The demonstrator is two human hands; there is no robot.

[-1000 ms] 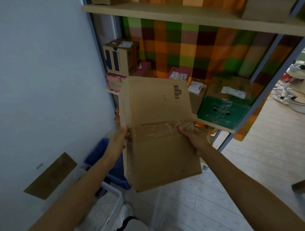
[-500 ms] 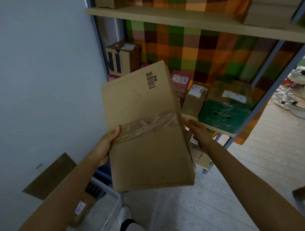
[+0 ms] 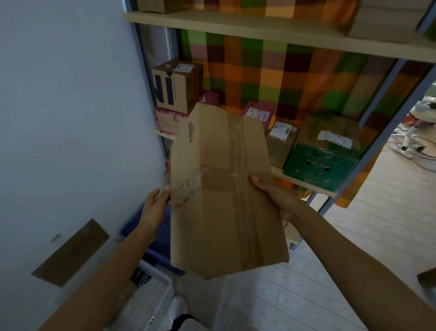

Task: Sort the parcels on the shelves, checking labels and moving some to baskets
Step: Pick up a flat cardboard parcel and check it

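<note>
1. We hold the cardboard box (image 3: 226, 193) in mid-air between both hands, in front of the shelf (image 3: 304, 183) of parcels and above the blue basket (image 3: 162, 234).
2. Our right hand (image 3: 278, 198) grips the box's right edge, with the thumb on the taped top face and the fingers hidden underneath.
3. Our left hand (image 3: 154, 208) is stretched out, its straight fingers touching the box's left side.

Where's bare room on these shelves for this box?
Top shelf looks bare between the corner box and the right-hand stack. Middle shelf is crowded from NI box to green box; the held box hides its centre.
</note>
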